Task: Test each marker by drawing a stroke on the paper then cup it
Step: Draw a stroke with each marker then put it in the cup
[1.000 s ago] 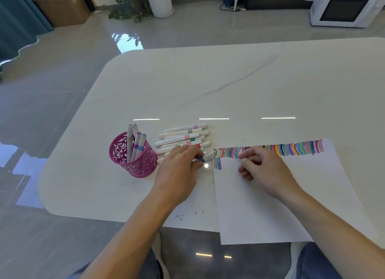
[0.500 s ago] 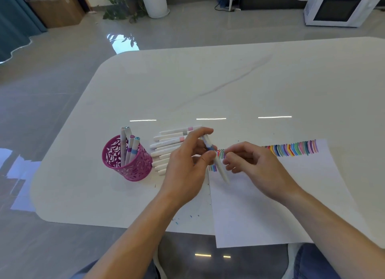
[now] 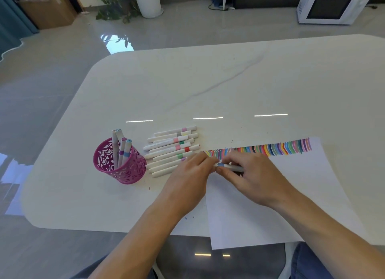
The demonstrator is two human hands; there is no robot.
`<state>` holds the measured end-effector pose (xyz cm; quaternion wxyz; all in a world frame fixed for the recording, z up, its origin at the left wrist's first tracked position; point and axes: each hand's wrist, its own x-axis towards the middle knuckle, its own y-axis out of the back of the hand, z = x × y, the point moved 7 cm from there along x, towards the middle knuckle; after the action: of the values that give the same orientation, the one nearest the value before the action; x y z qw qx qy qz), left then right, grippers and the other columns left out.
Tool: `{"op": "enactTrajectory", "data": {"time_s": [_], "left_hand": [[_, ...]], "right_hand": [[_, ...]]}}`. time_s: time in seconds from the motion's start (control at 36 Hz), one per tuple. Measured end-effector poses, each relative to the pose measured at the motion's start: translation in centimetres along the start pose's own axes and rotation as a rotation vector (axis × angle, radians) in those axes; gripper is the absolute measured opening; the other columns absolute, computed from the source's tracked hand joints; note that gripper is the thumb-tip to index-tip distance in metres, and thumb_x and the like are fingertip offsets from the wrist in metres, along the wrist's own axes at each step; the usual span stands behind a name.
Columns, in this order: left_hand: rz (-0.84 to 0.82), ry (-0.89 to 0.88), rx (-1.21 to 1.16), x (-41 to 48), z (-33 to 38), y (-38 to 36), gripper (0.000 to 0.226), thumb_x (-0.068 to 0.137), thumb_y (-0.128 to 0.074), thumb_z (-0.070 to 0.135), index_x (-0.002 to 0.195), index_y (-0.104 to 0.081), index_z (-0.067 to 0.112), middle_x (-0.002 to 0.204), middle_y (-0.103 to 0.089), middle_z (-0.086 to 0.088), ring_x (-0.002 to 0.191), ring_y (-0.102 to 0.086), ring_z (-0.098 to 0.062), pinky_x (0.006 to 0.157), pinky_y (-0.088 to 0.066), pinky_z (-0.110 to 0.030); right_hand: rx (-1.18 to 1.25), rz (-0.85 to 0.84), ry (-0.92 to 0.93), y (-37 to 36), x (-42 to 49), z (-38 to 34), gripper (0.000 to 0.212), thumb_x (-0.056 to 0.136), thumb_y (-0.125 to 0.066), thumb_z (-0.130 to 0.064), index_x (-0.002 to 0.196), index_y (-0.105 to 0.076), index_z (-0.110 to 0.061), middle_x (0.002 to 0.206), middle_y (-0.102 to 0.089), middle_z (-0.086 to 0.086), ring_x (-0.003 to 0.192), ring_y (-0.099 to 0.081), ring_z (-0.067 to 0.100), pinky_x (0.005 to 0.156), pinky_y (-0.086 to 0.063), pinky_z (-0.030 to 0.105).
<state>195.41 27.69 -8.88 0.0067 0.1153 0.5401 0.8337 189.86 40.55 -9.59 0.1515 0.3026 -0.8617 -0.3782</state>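
- The marker (image 3: 231,167), white with a blue band, lies nearly level at centre frame, held between both hands just over the paper's upper left corner.
- The left hand (image 3: 188,175) comes in from the lower left; its fingers are curled and the tips close on the marker's left end, which they hide.
- The right hand (image 3: 255,177) comes in from the lower right; thumb and fingers are curled round the marker's barrel, pinching it just right of the blue band.
- The paper (image 3: 291,205) lies at lower right on the table (image 3: 208,86), its near edge hanging past the table's edge.
- A band of coloured strokes (image 3: 270,149) runs along the paper's top edge.
- The loose markers (image 3: 170,148) lie side by side on the table just left of the hands; the left hand covers the ends of the nearest ones.
- The pink cup (image 3: 123,170) stands left of them, tilted a little, with four markers (image 3: 123,151) upright inside.
- A microwave (image 3: 331,5) sits on the floor at upper right, and a plant (image 3: 112,5) at upper left.
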Motion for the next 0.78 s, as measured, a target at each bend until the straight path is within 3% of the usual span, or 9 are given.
{"op": "enactTrajectory", "data": {"time_s": [0.19,0.36,0.58,0.78], "left_hand": [[-0.017,0.026,-0.019,0.0,-0.1,0.2,0.033,0.087,-0.069,-0.001,0.114,-0.069,0.018,0.095,-0.066,0.001,0.083,-0.063,-0.022,0.068,-0.054,-0.036],[0.0,0.048,-0.065,-0.1,0.2,0.8,0.024,0.09,-0.063,0.001,0.106,-0.072,0.017,0.09,-0.069,-0.001,0.078,-0.063,-0.023,0.064,-0.054,-0.04],[0.042,0.055,-0.066,-0.3,0.5,1.4,0.029,0.087,-0.064,-0.002,0.105,-0.074,0.018,0.088,-0.071,0.001,0.073,-0.065,-0.022,0.06,-0.056,-0.039],[0.051,0.058,-0.078,-0.1,0.2,2.1,0.032,0.086,-0.058,-0.002,0.107,-0.075,0.017,0.091,-0.072,0.001,0.077,-0.067,-0.02,0.064,-0.058,-0.037]], "right_hand": [[-0.156,-0.04,-0.006,-0.4,-0.2,-0.1,0.036,0.096,-0.05,-0.062,0.076,-0.053,-0.032,0.062,-0.05,-0.014,0.058,-0.049,0.007,0.051,-0.027,0.018],[-0.16,-0.074,-0.021,-0.7,0.0,0.2,0.054,0.091,-0.037,-0.072,0.074,-0.056,-0.025,0.062,-0.056,-0.007,0.059,-0.053,0.013,0.053,-0.036,0.025],[-0.179,-0.099,-0.035,-0.6,0.1,0.0,0.048,0.095,-0.045,-0.067,0.067,-0.047,-0.029,0.057,-0.051,-0.009,0.055,-0.049,0.012,0.051,-0.03,0.022],[-0.147,-0.086,-0.079,-0.3,0.0,0.1,0.06,0.09,-0.038,-0.074,0.064,-0.05,-0.021,0.054,-0.047,-0.008,0.05,-0.042,0.012,0.051,-0.031,0.025]]}}
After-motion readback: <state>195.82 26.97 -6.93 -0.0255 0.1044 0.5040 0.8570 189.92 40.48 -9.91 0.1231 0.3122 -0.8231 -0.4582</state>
